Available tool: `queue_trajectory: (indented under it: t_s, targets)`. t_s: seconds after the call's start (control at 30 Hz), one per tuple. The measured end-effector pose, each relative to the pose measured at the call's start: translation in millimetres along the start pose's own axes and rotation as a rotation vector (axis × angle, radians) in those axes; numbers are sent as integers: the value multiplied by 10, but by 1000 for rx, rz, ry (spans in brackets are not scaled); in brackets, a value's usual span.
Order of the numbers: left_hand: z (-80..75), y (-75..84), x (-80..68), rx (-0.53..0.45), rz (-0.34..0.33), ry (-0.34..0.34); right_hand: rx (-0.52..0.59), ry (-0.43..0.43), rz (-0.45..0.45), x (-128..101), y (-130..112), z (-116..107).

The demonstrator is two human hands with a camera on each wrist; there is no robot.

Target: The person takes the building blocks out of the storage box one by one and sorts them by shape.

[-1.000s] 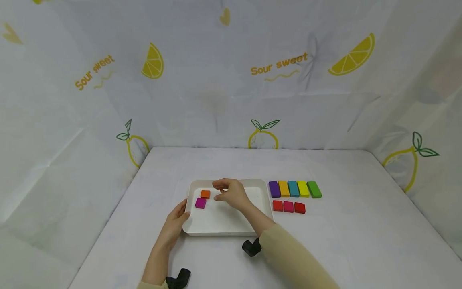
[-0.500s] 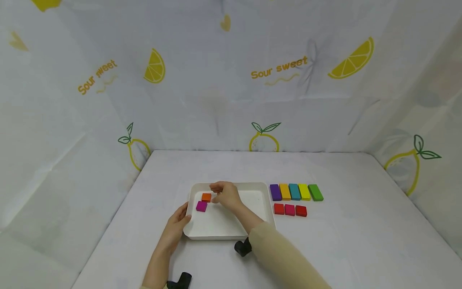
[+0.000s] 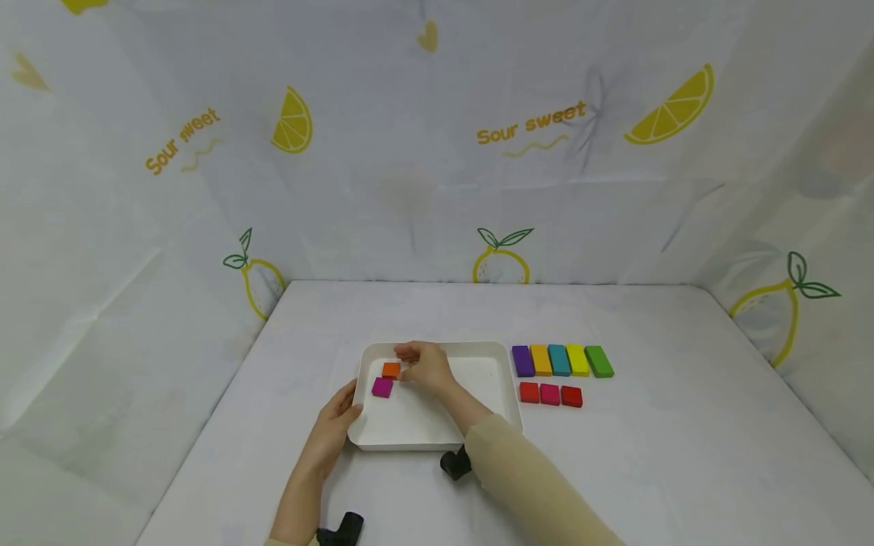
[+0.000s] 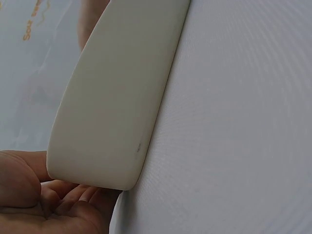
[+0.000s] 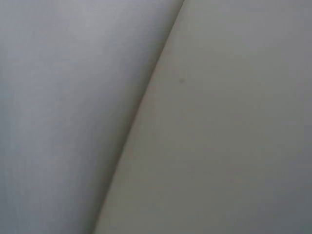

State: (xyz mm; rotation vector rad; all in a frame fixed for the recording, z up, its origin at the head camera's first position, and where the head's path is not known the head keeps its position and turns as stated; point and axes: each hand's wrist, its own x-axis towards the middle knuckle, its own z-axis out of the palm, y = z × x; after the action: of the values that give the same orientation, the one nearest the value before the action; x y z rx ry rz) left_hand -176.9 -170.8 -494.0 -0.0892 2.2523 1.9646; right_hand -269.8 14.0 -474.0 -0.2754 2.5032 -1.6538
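Note:
My left hand (image 3: 332, 425) grips the left side of a white tray (image 3: 423, 434), its thumb at the rim. In the left wrist view that hand (image 4: 58, 200) has its thumb and fingers around the tray's end wall (image 4: 107, 122). Inside the tray an orange block (image 3: 391, 370) lies just behind a magenta block (image 3: 382, 387). Over the tray, my right hand (image 3: 430, 368) has its thumb tip right at the orange block's right edge, the forefinger reaching past behind it. No block shows between them. The right wrist view has only the tray wall (image 5: 209, 126) and the tablecloth (image 5: 58, 107).
Right of the tray stands a row of longer blocks: purple (image 3: 523, 361), orange-yellow (image 3: 541, 360), blue (image 3: 558, 360), yellow (image 3: 577, 360) and green (image 3: 599, 362). In front lie red (image 3: 529, 392), pink (image 3: 549, 393) and dark red (image 3: 571, 396) smaller blocks. A printed white curtain (image 3: 382, 189) backs the table.
My right hand has moved a little left, its thumb coming up to the orange block. The left hand keeps its place on the tray. The whole view shifts slightly with the head.

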Motion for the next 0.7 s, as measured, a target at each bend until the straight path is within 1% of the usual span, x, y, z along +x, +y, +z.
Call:
queue_trajectory:
  t_s: [0.23, 0.53, 0.7]
  targets:
    - [4, -1, 9, -2, -7, 11, -18, -1, -29, 40, 71, 38]
    - [4, -2, 6, -6, -14, 10, -16, -19, -15, 49, 70, 86]
    - [-4, 1, 12, -5, -16, 12, -18, -14, -5, 55, 73, 106]
